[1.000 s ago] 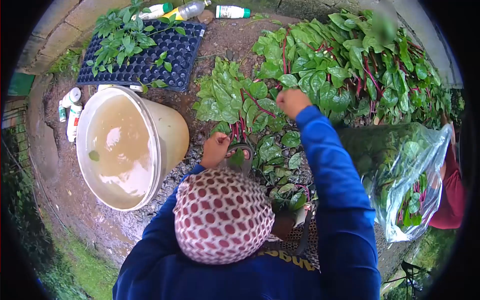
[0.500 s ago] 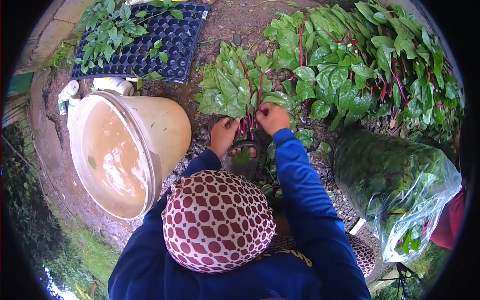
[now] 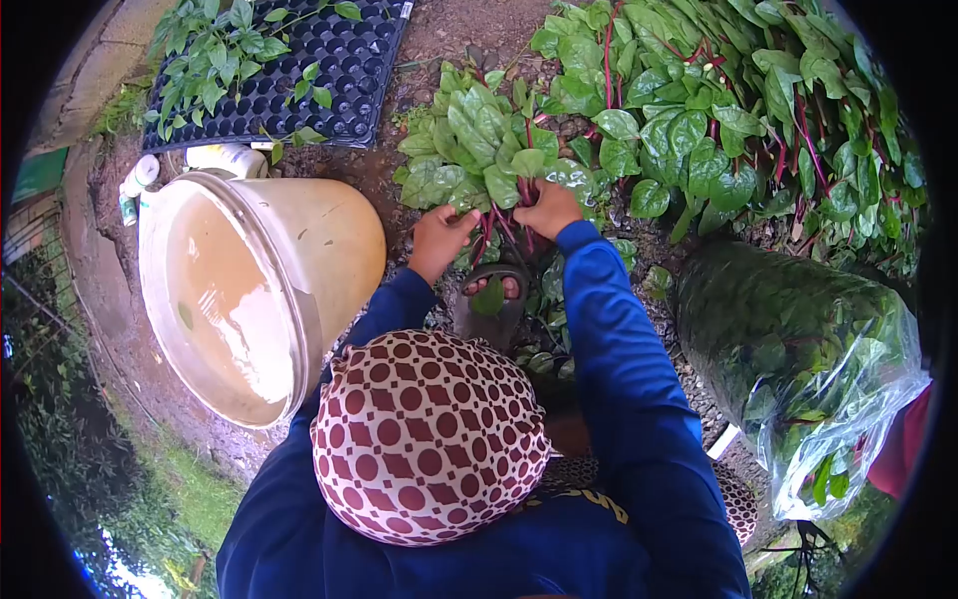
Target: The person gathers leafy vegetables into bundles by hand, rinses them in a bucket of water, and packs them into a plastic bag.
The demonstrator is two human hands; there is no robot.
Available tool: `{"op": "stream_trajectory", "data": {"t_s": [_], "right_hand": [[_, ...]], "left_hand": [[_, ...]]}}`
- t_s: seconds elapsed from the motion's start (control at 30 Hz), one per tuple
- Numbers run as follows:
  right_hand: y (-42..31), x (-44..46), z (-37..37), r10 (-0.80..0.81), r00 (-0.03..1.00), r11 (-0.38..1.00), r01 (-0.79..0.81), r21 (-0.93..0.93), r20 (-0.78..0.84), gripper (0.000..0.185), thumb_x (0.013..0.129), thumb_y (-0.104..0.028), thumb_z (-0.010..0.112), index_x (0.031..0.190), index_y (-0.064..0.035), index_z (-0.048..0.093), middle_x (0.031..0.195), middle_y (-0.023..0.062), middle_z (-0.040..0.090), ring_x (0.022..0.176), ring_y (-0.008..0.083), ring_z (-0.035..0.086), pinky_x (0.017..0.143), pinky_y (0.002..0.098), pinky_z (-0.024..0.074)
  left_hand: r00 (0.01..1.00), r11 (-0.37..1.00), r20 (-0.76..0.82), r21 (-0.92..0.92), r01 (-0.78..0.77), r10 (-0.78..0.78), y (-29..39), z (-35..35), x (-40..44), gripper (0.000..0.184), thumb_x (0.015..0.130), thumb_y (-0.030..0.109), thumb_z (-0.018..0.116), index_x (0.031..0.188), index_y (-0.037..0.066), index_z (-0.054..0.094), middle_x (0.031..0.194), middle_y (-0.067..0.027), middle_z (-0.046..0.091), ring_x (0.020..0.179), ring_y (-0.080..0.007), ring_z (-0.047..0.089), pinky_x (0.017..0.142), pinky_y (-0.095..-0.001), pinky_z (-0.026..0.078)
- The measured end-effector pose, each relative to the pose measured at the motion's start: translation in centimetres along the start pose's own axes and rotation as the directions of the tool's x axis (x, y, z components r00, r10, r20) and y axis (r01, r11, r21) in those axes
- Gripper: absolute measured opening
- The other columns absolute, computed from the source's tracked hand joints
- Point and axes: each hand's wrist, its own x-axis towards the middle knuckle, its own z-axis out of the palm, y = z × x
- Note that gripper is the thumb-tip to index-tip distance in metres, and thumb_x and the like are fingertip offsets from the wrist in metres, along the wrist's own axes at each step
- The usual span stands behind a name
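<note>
A bunch of red-stemmed leafy greens [image 3: 477,140], with the look of Malabar spinach, lies in front of me with its leaves pointing away. My left hand [image 3: 440,244] pinches at the bunch's left side, thumb and fingertips together by the leaf bases. On the other side my right hand [image 3: 552,211] is closed around the upper stems. Below both hands the purple-red cut stems [image 3: 487,238] hang down toward my sandalled foot [image 3: 491,299]. What exactly lies between the fingertips is partly hidden.
A large pile of the same greens [image 3: 689,150] spreads at the upper right. A plastic bag [image 3: 798,349] full of leaves lies at right. A tilted bucket [image 3: 344,240] of murky water stands at left, below a black seedling tray [image 3: 349,85]. Patterned cloth [image 3: 429,439] covers my knee.
Both hands remain at the bunch. My right hand has shifted slightly up and right along the stems, and the leaves have turned a little. The whole view has tilted slightly.
</note>
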Motion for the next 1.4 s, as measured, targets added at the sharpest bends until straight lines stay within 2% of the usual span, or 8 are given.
{"op": "stream_trajectory", "data": {"t_s": [0.13, 0.33, 0.6, 0.8, 1.03, 1.17, 1.27, 1.4], "right_hand": [[1.3, 0.1, 0.2, -0.081, 0.996, 0.975, 0.086, 0.205, -0.034, 0.056, 0.059, -0.034, 0.074, 0.103, 0.0, 0.06, 0.092, 0.0215, 0.065, 0.087, 0.0359, 0.063, 0.081, 0.04, 0.0498], [-2.3, -2.6, 2.7, -0.034, 0.981, 0.986, 0.001, -0.168, -0.192, 0.079, 0.059, -0.04, 0.077, 0.121, -0.0032, 0.045, 0.114, 0.0201, 0.055, 0.107, 0.0352, 0.054, 0.09, 0.0418, 0.0459], [-3.8, -3.3, 4.3, 0.05, 0.939, 0.941, -0.159, -0.299, -0.34, 0.084, 0.056, -0.031, 0.082, 0.124, -0.0101, 0.039, 0.111, 0.012, 0.057, 0.106, 0.0278, 0.054, 0.088, 0.0445, 0.0428], [2.7, -0.1, 0.8, -0.171, 0.978, 0.918, 0.203, 0.34, -0.124, 0.065, 0.062, -0.025, 0.08, 0.117, -0.0051, 0.052, 0.091, 0.0124, 0.066, 0.087, 0.0238, 0.064, 0.081, 0.0331, 0.0481], [3.5, -3.2, -2.1, -0.135, 0.975, 0.444, -0.1, 0.891, 0.177, 0.056, 0.078, -0.032, 0.074, 0.118, -0.0004, 0.052, 0.097, 0.0021, 0.061, 0.091, 0.0111, 0.055, 0.078, 0.0277, 0.0457], [3.0, -3.8, -3.9, 0.182, 0.95, 0.823, -0.289, 0.489, 0.255, 0.072, 0.075, -0.045, 0.073, 0.127, -0.0027, 0.045, 0.11, 0.0108, 0.057, 0.1, 0.0197, 0.055, 0.078, 0.0344, 0.0485], [5.0, -4.3, -3.1, -0.231, 0.746, 0.899, -0.082, -0.431, -0.624, 0.072, 0.071, -0.042, 0.076, 0.125, -0.0031, 0.047, 0.104, 0.0155, 0.059, 0.091, 0.0254, 0.059, 0.07, 0.0348, 0.0508], [-2.2, -6.2, -5.4, -0.5, 0.522, 0.857, 0.415, -0.307, -0.691, 0.021, 0.069, -0.017, 0.074, 0.088, -0.0102, 0.067, 0.077, 0.0056, 0.061, 0.075, 0.0243, 0.06, 0.067, 0.0343, 0.0514]], "left_hand": [[0.995, 0.938, -0.033, 0.338, -0.077, 0.094, -1.6, 1.3, 1.7, 0.026, 0.08, 0.025, 0.068, 0.08, -0.001, 0.066, 0.064, -0.0042, 0.065, 0.055, -0.0111, 0.061, 0.053, -0.0282, 0.047], [0.97, 0.934, 0.139, -0.272, 0.23, -0.199, -0.7, 1.2, 2.2, 0.014, 0.081, 0.016, 0.063, 0.089, 0.004, 0.064, 0.079, -0.0041, 0.067, 0.07, -0.013, 0.064, 0.061, -0.0264, 0.046], [0.921, 0.94, 0.358, -0.235, 0.247, -0.153, 1.2, 0.4, 2.0, 0.019, 0.091, 0.018, 0.051, 0.102, 0.005, 0.059, 0.104, -0.0056, 0.066, 0.099, -0.0149, 0.059, 0.085, -0.0304, 0.042], [0.884, 0.95, 0.454, -0.212, 0.228, -0.111, 1.5, -1.4, -0.7, 0.027, 0.094, 0.022, 0.051, 0.115, 0.005, 0.05, 0.116, -0.0091, 0.062, 0.103, -0.0164, 0.058, 0.087, -0.0317, 0.042], [0.889, 0.864, 0.405, -0.345, 0.366, -0.215, -1.0, 0.2, -3.7, 0.028, 0.089, 0.01, 0.049, 0.115, 0.001, 0.048, 0.115, -0.0142, 0.06, 0.098, -0.0186, 0.058, 0.082, -0.0324, 0.049], [0.867, 0.835, 0.398, -0.33, 0.441, -0.3, -0.5, 0.4, -2.8, 0.025, 0.089, 0.021, 0.053, 0.105, 0.001, 0.054, 0.101, -0.0098, 0.061, 0.082, -0.0156, 0.057, 0.063, -0.0276, 0.049], [0.914, 0.882, 0.305, -0.305, 0.359, -0.267, -1.2, 1.0, -2.6, 0.027, 0.089, 0.027, 0.056, 0.102, 0.003, 0.054, 0.093, -0.007, 0.06, 0.081, -0.016, 0.057, 0.069, -0.0276, 0.049], [0.919, 0.89, 0.3, -0.299, 0.344, -0.254, -1.1, 1.6, -2.7, 0.028, 0.09, 0.03, 0.056, 0.1, 0.004, 0.054, 0.09, -0.0057, 0.058, 0.077, -0.0149, 0.055, 0.065, -0.0269, 0.048]]}}
